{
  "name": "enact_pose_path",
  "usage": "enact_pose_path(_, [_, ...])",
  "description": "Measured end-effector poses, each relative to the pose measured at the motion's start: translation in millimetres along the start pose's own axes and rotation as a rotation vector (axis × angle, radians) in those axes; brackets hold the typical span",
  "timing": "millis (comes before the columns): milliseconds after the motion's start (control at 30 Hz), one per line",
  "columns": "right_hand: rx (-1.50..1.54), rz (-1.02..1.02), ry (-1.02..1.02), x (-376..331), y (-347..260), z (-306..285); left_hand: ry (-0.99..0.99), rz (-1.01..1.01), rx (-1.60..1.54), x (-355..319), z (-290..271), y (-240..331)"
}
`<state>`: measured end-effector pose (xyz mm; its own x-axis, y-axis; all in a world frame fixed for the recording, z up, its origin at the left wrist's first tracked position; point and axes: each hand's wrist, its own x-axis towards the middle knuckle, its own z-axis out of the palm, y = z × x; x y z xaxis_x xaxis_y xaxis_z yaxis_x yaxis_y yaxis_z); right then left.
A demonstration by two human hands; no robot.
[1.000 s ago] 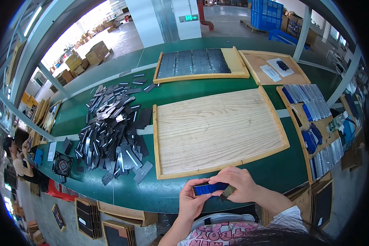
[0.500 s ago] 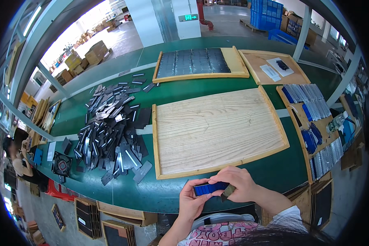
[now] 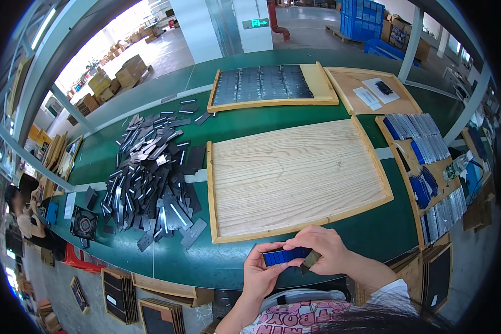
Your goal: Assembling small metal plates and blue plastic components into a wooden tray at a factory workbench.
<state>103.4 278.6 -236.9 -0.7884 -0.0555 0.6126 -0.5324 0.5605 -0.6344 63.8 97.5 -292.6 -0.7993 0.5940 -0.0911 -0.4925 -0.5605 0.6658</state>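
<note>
Just above the near table edge, a small blue solar panel [image 3: 280,256] with dark dividing lines is held in front of me. My left hand [image 3: 259,270] grips its left end, thumb below and fingers along the top. My right hand [image 3: 326,249] is closed at the panel's right end, fingertips meeting those of the left hand. A dark olive flat piece [image 3: 310,260] sticks out under the right hand's fingers, tilted against the panel's end. The right fingers hide where the piece and the panel meet.
A wood-grain tray [image 3: 295,178] lies beyond my hands. Dark strips are heaped [image 3: 150,172] on its left, near a small fan [image 3: 84,224]. A framed tray [image 3: 324,83] of dark panels sits behind. To the right, another tray [image 3: 414,203] carries blue panels and a bottle [image 3: 457,166].
My hands and the blue solar panel stay in the same place. At the far left, a dark shape now shows beside the seated person.
</note>
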Motion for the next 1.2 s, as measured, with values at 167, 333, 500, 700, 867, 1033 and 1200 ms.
enact_pose_path(167, [-0.019,0.001,-0.012,0.5,-0.6,-2.0,0.024,0.002,0.032,-0.8,-1.6,0.5])
enact_pose_path(333, [-0.077,-0.027,-0.023,0.4,-0.4,-0.3,0.027,-0.002,0.036,-2.4,-0.6,3.3])
enact_pose_path(500, [-0.124,-0.027,-0.036,1.5,-2.9,-2.3,0.014,0.016,0.031,-1.0,4.6,4.9])
enact_pose_path(700, [-0.094,0.049,-0.067,1.3,-2.9,-7.3,-0.004,-0.022,-0.019,-0.3,4.5,9.8])
enact_pose_path(867, [0.109,0.460,-0.009,-4.1,-2.8,-16.6,-0.008,-0.035,-0.058,1.8,8.9,18.2])
enact_pose_path(1033, [0.557,0.680,-0.053,-15.2,10.9,-7.5,0.086,-0.031,-0.013,5.5,16.6,18.0])
enact_pose_path(1200, [0.639,0.744,-0.020,-18.2,13.2,-3.4,0.115,-0.022,-0.005,6.4,15.7,14.1])
